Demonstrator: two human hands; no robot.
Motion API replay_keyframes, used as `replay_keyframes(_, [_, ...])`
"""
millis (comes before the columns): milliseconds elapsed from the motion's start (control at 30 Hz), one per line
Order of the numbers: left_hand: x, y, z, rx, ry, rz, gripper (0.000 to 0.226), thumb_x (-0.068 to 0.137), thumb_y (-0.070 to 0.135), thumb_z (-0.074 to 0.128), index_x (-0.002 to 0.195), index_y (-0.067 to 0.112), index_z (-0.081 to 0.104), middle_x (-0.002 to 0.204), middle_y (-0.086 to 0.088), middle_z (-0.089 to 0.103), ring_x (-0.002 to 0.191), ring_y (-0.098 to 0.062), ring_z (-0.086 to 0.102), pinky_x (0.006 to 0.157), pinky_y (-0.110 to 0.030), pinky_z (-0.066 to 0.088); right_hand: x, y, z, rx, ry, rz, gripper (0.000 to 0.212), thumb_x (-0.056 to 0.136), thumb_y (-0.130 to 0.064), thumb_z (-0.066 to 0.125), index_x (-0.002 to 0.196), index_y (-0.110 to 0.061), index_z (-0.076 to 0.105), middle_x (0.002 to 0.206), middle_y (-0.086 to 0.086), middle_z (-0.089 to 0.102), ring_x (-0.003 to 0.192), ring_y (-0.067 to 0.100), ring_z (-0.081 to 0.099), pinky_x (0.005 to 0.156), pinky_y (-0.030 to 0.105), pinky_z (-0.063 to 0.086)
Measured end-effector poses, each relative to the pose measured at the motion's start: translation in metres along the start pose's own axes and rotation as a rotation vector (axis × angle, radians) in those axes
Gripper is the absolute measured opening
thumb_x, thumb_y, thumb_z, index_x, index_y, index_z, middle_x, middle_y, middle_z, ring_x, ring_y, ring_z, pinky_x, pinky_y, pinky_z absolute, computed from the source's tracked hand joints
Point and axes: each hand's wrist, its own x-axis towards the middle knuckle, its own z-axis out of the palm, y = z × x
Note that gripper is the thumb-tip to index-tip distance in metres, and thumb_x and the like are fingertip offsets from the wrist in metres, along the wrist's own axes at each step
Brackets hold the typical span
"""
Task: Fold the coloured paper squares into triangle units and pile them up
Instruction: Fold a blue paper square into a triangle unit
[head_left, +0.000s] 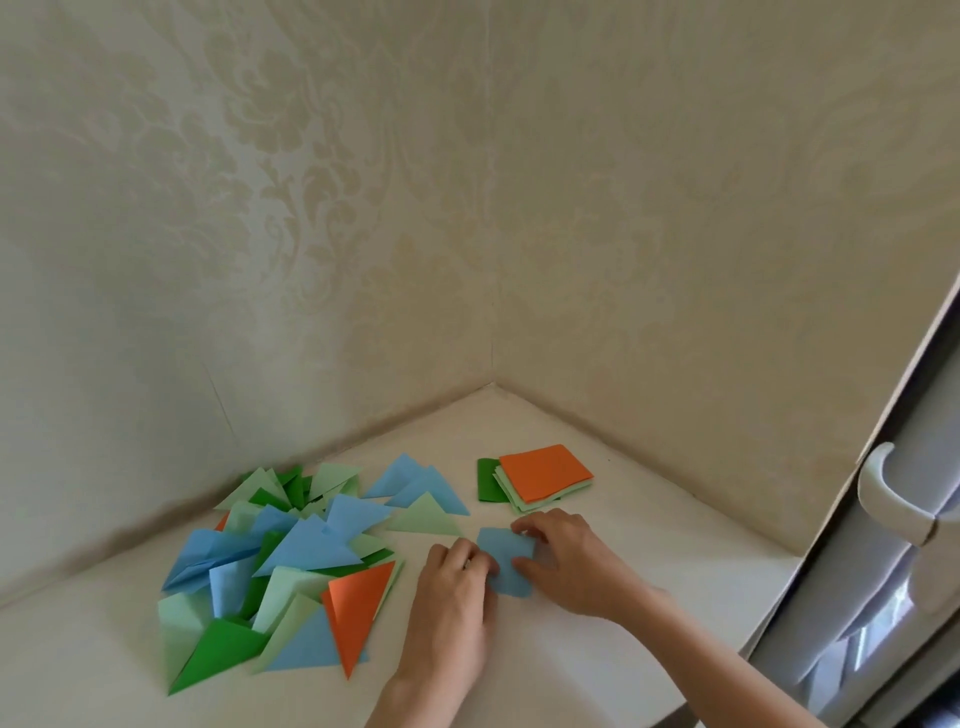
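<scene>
A blue paper square lies flat on the white tabletop between my hands. My left hand rests on its left edge with fingertips pressing the paper. My right hand covers its right side, fingers at the top corner and thumb on the sheet. A stack of unfolded squares, orange on top over light green and dark green, sits just behind. To the left spreads a loose pile of folded triangles in blue, light green, dark green and orange.
The table sits in a corner of two patterned beige walls. A white door with a curved handle stands at the right edge. The table's front edge runs along the bottom right.
</scene>
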Motion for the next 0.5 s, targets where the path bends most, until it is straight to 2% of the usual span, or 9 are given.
replay_keyframes(33, [-0.002,0.004,-0.001,0.025,0.006,0.015,0.012,0.084,0.022,0.057,0.089,0.021,0.068,0.090,0.006,0.057,0.081,-0.016,0.049,0.072,-0.032,0.050,0.000,-0.001,0.000,0.005,0.017,0.006,0.038,0.091,-0.034,0.056,0.128,-0.025,0.052,0.121,-0.003,0.055,0.107,0.011,0.047,0.089,0.017,0.038])
replay_keyframes(133, [-0.004,0.017,-0.005,0.093,-0.007,0.021,0.040,0.080,0.057,0.046,0.077,0.022,0.065,0.077,0.008,0.056,0.072,-0.013,0.051,0.062,-0.027,0.051,-0.003,-0.003,0.002,0.074,0.074,0.051,0.035,0.089,-0.031,0.061,0.122,-0.022,0.059,0.110,-0.003,0.062,0.090,0.005,0.053,0.072,0.006,0.038])
replay_keyframes(233, [-0.003,0.025,-0.003,0.162,-0.002,0.034,0.045,0.068,0.066,0.048,0.074,0.023,0.060,0.072,0.008,0.054,0.069,-0.014,0.053,0.056,-0.026,0.050,-0.005,-0.005,0.004,0.174,0.115,0.109,0.033,0.083,-0.034,0.068,0.114,-0.028,0.057,0.093,-0.007,0.062,0.078,0.005,0.057,0.061,0.007,0.041])
replay_keyframes(367, [0.001,0.031,-0.004,0.170,-0.019,0.004,0.038,0.063,0.059,0.053,0.071,0.023,0.060,0.067,0.009,0.055,0.064,-0.012,0.055,0.050,-0.026,0.045,-0.007,-0.012,0.003,0.330,0.122,0.120,0.022,0.084,-0.035,0.068,0.104,-0.027,0.060,0.087,-0.009,0.063,0.077,0.006,0.062,0.056,0.012,0.047])
replay_keyframes(433, [0.002,0.028,-0.006,0.161,0.001,0.022,0.024,0.059,0.043,0.069,0.070,0.024,0.059,0.065,0.010,0.056,0.062,-0.012,0.056,0.051,-0.026,0.043,-0.007,-0.016,0.001,0.391,0.116,0.104,0.015,0.087,-0.033,0.065,0.101,-0.027,0.061,0.087,-0.007,0.067,0.075,0.008,0.065,0.060,0.014,0.050])
replay_keyframes(500, [0.000,0.017,-0.005,0.089,-0.001,0.033,0.018,0.060,0.025,0.072,0.072,0.026,0.058,0.068,0.011,0.057,0.067,-0.013,0.059,0.056,-0.025,0.042,-0.006,-0.017,0.000,0.383,0.099,0.084,0.012,0.091,-0.028,0.058,0.103,-0.029,0.061,0.090,-0.007,0.068,0.076,0.007,0.065,0.063,0.012,0.048])
